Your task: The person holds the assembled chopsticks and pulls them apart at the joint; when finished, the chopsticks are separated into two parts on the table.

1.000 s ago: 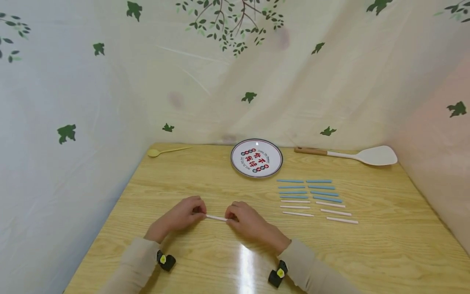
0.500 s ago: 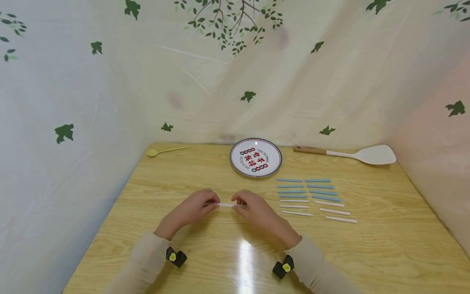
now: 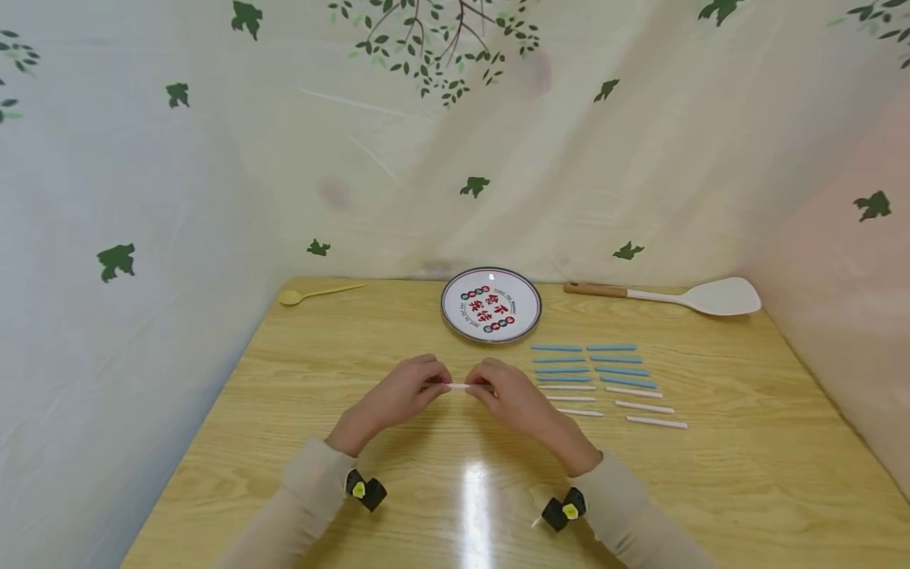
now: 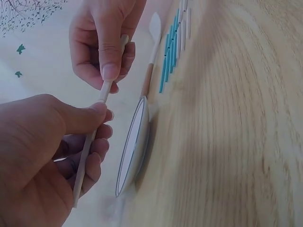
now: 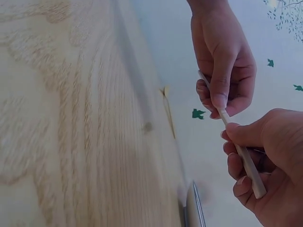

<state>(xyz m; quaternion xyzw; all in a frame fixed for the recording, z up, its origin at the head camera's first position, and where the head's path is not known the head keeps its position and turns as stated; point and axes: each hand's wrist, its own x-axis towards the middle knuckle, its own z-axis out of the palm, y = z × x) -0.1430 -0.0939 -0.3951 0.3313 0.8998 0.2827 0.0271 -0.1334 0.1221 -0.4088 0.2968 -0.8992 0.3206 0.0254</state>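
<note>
A thin white stick (image 3: pixel 458 386) is held level between both hands, above the middle of the wooden table. My left hand (image 3: pixel 401 395) pinches its left part between thumb and curled fingers, while my right hand (image 3: pixel 519 403) pinches the right part the same way. The fingertips of the two hands are close together, with a short length of stick showing between them. In the left wrist view one end of the stick (image 4: pixel 84 163) sticks out under the left fingers. The right wrist view shows its other end (image 5: pixel 258 189) by the right palm.
Several blue sticks (image 3: pixel 622 371) and white sticks (image 3: pixel 644 407) lie in two columns right of my right hand. Behind the hands stands a patterned plate (image 3: pixel 490 332). A yellow spoon (image 3: pixel 291 297) lies back left, a white spatula (image 3: pixel 725 297) with wooden handle back right.
Both hands have lifted the white stick off the table's near area and moved it up and to the right in the head view. The gap between the hands has narrowed.
</note>
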